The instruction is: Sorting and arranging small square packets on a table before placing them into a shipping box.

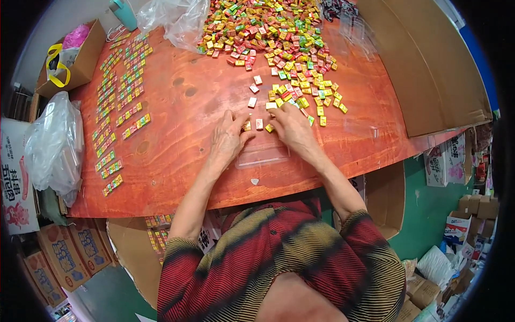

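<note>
Small candy-sized boxes, mostly yellow, red and green, lie on the reddish wooden table [177, 145]. My left hand [228, 138] has its thumb and fingers closed around the sides of a small yellow box [247, 126]. Just right of it a white-and-red box [259, 124] sits between my two hands. My right hand [295, 130] reaches over the near edge of the loose boxes, thumb and index finger apart. Its index fingertip touches a pale box [271, 105], and a yellow box [270, 128] is beside the thumb. A clear plastic tray [263, 161] lies just nearer than the hands.
A large heap of loose boxes [268, 27] covers the far middle. Short strips of boxes [135, 126] stand in columns at left. Clear plastic bags [174, 24] lie behind. A tall cardboard carton [424, 64] borders the right; an open carton [80, 64] stands far left.
</note>
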### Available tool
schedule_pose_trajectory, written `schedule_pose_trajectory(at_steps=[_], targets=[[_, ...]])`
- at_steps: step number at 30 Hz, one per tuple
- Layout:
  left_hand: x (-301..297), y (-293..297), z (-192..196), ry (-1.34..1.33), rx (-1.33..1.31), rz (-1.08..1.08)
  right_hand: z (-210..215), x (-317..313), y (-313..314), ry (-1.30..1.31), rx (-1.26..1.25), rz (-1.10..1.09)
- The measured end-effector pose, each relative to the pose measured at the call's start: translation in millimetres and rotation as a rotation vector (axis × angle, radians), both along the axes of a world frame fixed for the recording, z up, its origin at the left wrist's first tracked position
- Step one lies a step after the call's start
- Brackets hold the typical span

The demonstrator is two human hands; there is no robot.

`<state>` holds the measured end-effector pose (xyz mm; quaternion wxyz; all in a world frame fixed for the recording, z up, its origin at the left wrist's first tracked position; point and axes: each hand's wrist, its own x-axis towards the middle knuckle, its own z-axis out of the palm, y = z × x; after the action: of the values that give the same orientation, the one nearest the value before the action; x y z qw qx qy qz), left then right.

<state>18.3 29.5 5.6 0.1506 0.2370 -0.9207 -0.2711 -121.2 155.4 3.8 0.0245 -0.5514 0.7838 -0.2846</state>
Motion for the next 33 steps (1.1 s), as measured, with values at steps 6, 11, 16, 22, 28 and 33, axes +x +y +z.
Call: schedule_pose_trajectory(at_steps=[6, 11, 16, 22, 28, 33], targets=[[-11.2, -1.9, -5.4, 0.035, -0.047, -0.112, 9.5, 5.6, 9.2, 0.094, 0.067, 0.062], [-18.2, 6.9, -10.5, 0.037, -0.090, -0.116, -5.7, 10.9, 11.4, 0.102, 0.026, -0.023], [-14.4, 15.9, -9.9, 0.079, -0.130, -0.112, 8.2, 20.8, 16.0, 0.108, 0.027, -0.029], [-8.3, 15.2, -7.0, 0.069, -0.082, -0.117, -12.6, 26.4, 13.3, 0.179, -0.054, -0.067], [-4.2, 10.7, -5.0, 0.051, -0.071, -0.127, -6.3, 8.4, 33.6, -0.032, -0.173, -0.073], [-4.7, 11.6, -6.3, 0.065, -0.098, -0.136, 7.9, -0.9, 42.2, -0.023, -0.095, -0.129]])
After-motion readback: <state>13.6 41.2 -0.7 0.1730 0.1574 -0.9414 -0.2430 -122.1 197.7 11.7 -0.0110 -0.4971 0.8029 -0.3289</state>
